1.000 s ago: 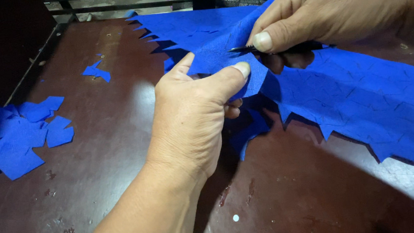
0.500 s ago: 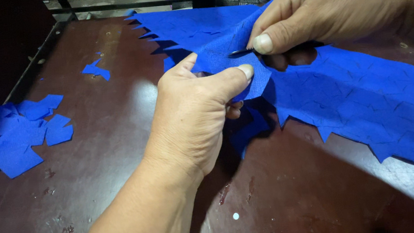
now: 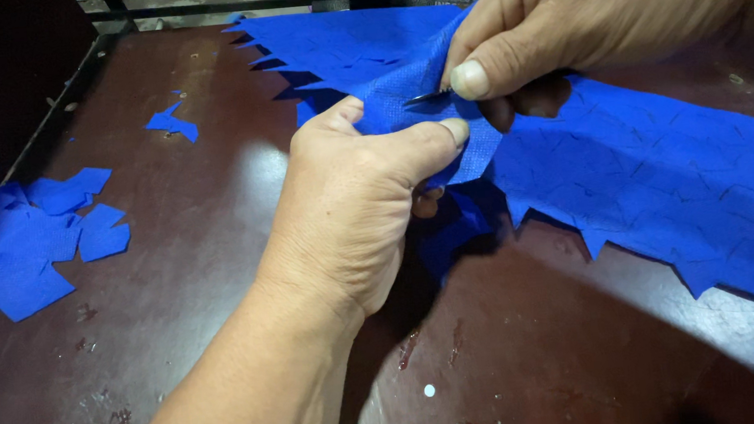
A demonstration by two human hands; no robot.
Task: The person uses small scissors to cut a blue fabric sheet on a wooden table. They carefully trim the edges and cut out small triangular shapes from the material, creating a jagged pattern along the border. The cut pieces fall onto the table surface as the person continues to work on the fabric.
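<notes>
From the head view, the left hand (image 3: 354, 209) is clenched on a fold of the blue fabric sheet (image 3: 666, 187), which lies across the far right part of the dark tabletop (image 3: 225, 343). The right hand (image 3: 578, 17) pinches the same fold together with a thin dark blade-like tool (image 3: 426, 98). I judge the fabric could tear unevenly, or the tool nick the left thumb beside it; cut blue pieces (image 3: 25, 243) lie at the left edge.
</notes>
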